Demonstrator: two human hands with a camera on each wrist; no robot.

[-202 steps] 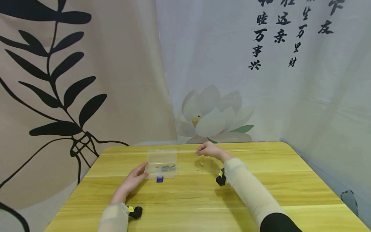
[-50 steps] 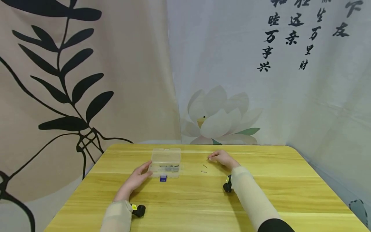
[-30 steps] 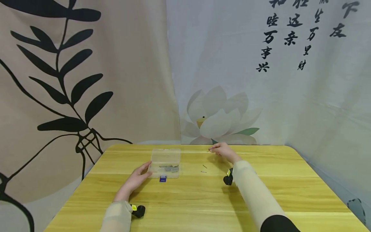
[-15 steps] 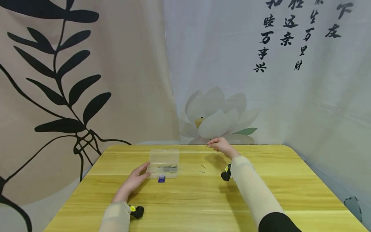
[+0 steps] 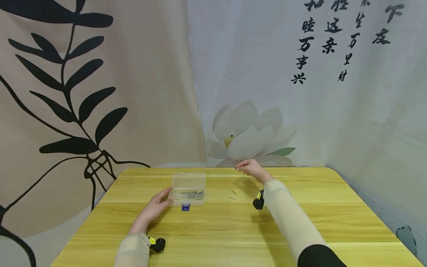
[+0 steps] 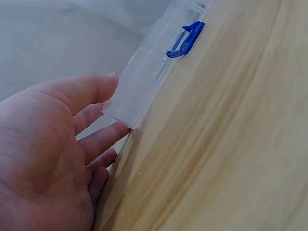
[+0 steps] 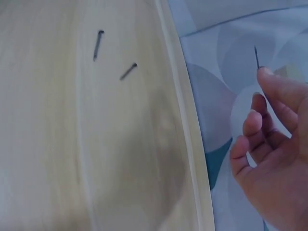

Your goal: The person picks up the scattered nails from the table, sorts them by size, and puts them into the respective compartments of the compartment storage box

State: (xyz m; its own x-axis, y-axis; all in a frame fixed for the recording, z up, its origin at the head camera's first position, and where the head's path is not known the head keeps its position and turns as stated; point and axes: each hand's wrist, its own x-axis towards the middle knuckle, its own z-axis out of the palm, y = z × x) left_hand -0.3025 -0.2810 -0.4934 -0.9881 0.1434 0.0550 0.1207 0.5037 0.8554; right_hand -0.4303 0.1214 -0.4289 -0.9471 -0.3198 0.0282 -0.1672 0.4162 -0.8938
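My right hand (image 5: 251,168) is raised above the table's far edge, pinching a thin nail (image 7: 256,57) between thumb and fingertip. Its pointed end sticks out; its head is hidden in the grip. Two more dark nails lie on the table below: one nail (image 7: 98,45) and a second nail (image 7: 128,71), apart from each other. At the left, a clear plastic box (image 5: 176,202) stands with its lid raised and several metal nails (image 5: 193,193) inside. My left hand (image 6: 53,144) touches the box's left front corner, its thumb and fingers fairly straight.
The blue latch (image 6: 187,39) hangs at the front of the box. Under everything is a wooden table (image 5: 213,233), its far edge close to a printed curtain (image 5: 150,92). Each wrist carries a small black camera (image 5: 158,244).
Three nails lay on the table earlier; now two do. My right hand went down to one, pinched it and lifted it, drifting slightly left. The left hand stays at the box.
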